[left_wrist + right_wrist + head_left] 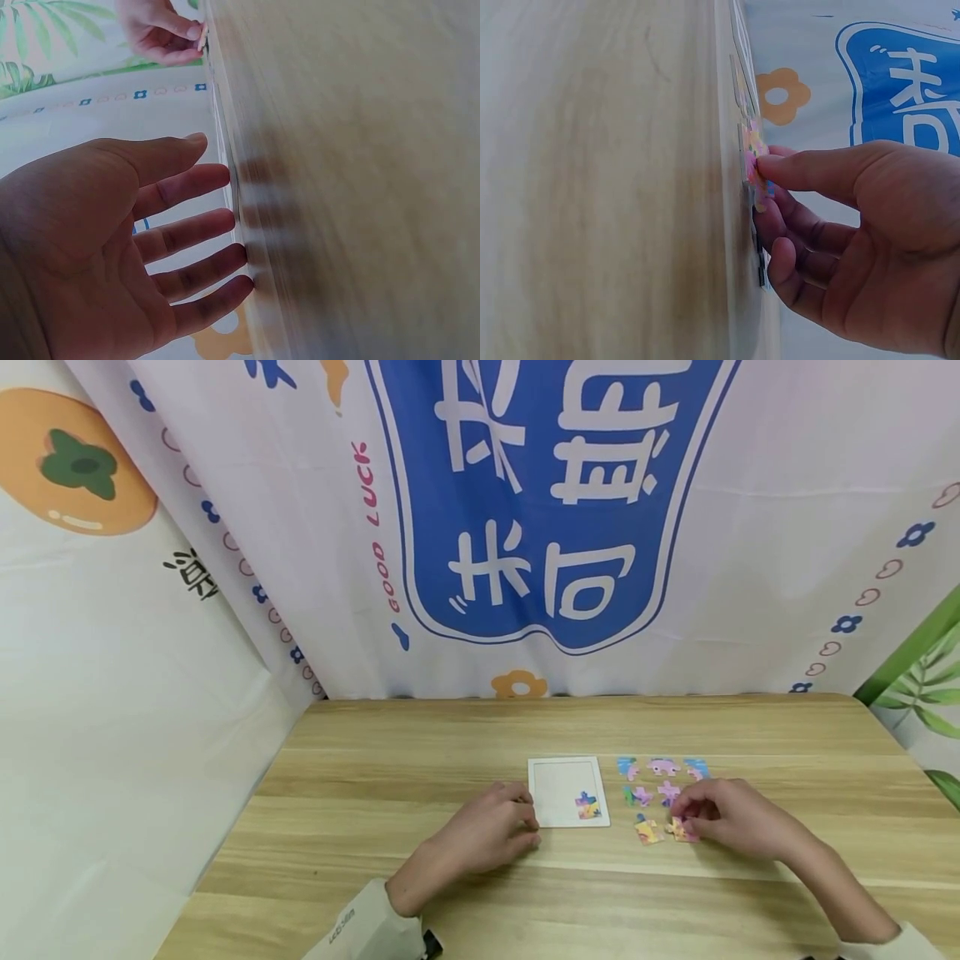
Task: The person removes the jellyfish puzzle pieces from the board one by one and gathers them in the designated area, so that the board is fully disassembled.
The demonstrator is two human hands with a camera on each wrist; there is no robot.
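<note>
My right hand (738, 817) pinches a yellow-and-pink jigsaw puzzle piece (750, 154) between thumb and fingers, low over the table at the near right of the loose pieces. Its other fingers are bent, as the right wrist view shows. My left hand (487, 827) rests at the left edge of a white puzzle tray (551, 814), fingers spread and slightly bent, holding nothing. Inside the tray, a blue, pink and yellow section (588, 806) lies in the lower right corner. Another yellow piece (647, 832) lies just left of the pinched one.
Several more loose puzzle pieces lie in rows right of the tray, among them a pink one with eyes (663, 767) and a blue-and-pink one (627, 767). All sit on a wood-grain table (360, 793). A printed curtain (465, 668) hangs behind the table's far edge.
</note>
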